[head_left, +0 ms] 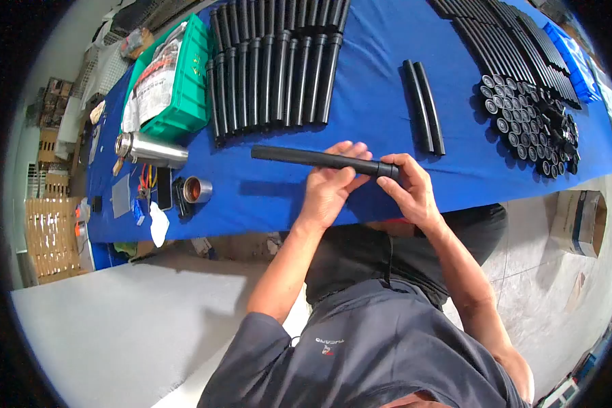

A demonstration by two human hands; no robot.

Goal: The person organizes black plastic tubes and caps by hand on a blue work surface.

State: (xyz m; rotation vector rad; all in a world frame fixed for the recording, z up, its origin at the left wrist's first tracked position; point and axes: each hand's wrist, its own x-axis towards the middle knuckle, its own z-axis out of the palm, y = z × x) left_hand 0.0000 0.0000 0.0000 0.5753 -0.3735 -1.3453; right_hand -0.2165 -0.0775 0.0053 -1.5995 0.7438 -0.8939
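Above the front edge of the blue-covered table (272,204), a black tube (292,156) is held roughly level, its free end to the left. My left hand (334,183) is closed round its middle, palm up with the thumb on top. My right hand (409,190) grips the wider collar (386,170) at the tube's right end between thumb and fingers. Two loose black tubes (423,109) lie side by side beyond my right hand. Rows of collared black tubes (272,75) lie beyond my left hand.
A green crate (190,88) stands at the back left, with a metal flask (153,149), a cup (197,190) and small tools nearer. At the right lie many round black caps (517,122) and stacked tubes (510,41). A cardboard box (578,221) stands on the floor.
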